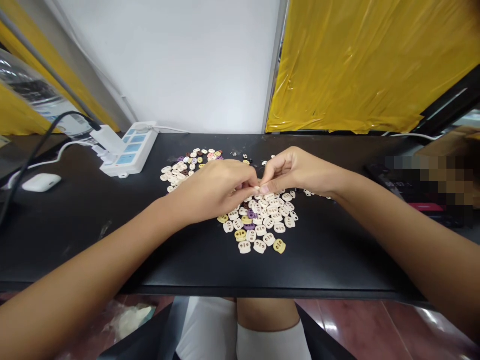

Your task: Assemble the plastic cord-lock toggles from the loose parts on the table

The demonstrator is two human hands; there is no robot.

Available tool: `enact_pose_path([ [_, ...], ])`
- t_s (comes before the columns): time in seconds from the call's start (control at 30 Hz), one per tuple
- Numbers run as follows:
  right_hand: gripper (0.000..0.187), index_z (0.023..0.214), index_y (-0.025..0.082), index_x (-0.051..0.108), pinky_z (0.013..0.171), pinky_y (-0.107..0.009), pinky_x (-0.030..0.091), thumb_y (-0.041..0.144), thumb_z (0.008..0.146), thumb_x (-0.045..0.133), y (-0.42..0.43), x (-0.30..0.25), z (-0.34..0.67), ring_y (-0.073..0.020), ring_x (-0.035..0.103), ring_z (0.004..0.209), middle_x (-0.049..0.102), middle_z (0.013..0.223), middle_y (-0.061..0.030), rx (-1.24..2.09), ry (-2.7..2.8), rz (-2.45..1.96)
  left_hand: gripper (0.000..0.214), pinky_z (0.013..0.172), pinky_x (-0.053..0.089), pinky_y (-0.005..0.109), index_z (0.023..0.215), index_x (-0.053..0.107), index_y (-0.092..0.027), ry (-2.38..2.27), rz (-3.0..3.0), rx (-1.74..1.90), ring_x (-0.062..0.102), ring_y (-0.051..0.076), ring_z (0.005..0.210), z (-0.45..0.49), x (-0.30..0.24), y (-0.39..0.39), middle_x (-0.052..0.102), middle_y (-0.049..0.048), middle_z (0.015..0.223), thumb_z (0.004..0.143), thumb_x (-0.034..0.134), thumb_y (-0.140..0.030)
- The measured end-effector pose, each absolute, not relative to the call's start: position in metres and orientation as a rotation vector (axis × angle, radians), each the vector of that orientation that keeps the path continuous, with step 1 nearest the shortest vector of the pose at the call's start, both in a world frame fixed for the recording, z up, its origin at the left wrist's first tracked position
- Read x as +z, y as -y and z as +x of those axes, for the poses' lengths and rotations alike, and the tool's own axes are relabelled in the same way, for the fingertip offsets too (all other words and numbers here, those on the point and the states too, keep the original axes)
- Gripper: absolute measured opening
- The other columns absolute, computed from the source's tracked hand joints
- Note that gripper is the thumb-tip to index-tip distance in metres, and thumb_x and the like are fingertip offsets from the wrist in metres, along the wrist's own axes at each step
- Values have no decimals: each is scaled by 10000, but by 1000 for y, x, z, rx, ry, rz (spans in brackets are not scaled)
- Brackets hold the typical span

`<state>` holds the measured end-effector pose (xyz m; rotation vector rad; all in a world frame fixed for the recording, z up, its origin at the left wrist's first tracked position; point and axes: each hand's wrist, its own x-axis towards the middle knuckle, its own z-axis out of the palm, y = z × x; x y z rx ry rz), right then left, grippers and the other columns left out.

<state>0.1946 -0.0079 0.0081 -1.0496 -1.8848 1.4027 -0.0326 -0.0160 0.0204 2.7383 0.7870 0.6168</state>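
My left hand (223,186) and my right hand (290,172) meet over the middle of the table, fingertips almost touching. Between the pinched fingers shows a small white cord lock (257,189), mostly covered by the fingertips. Under and in front of the hands spreads a pile of flat two-hole cord locks (273,210), mostly cream, with a few yellow and purple ones. A yellow cord lock (279,246) lies at the pile's near edge. Beyond my left hand is another group of cord locks (174,175) in white, brown, purple and pink, partly hidden by that hand.
On the black table (180,267) a white power strip (131,150) with plugged-in chargers stands at the back left. A white earbud case (42,183) and a clear bottle (56,107) are farther left. Dark items and a pixelated patch fill the right side.
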Motion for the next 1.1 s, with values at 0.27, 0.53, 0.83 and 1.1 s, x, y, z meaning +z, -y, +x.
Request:
enact_pose_path([
  [0.27, 245, 783, 220, 786, 694, -326, 515, 459, 838, 768, -20, 21, 240, -166, 653, 716, 755, 800, -50, 810, 1675, -1201, 175, 653, 487, 269, 878, 727, -177, -877, 2325, 796, 627, 142, 705, -32, 23, 10, 728, 31, 812, 922, 659, -332],
  [0.53, 121, 641, 232, 794, 758, -394, 518, 113, 663, 789, -41, 16, 286, -266, 693, 770, 759, 706, -47, 376, 2001, -2010, 290, 715, 478, 320, 912, 808, -203, -968, 2452, 644, 646, 174, 760, -39, 20, 0, 748, 60, 877, 958, 568, -359],
  [0.83, 133, 748, 227, 813, 721, -352, 537, 127, 694, 744, -46, 12, 287, -254, 708, 774, 771, 732, -40, 358, 2056, -2086, 286, 650, 461, 284, 994, 790, -194, -1333, 2347, 83, 677, 183, 705, -71, 48, -17, 762, 43, 812, 771, 660, -316],
  [1.1, 200, 717, 227, 779, 665, -390, 526, 54, 667, 692, -50, 12, 304, -269, 690, 693, 736, 663, -49, 337, 1997, -2100, 280, 688, 481, 297, 981, 784, -208, -1275, 2451, -18, 709, 221, 844, -67, 35, -19, 779, 62, 951, 763, 670, -343],
])
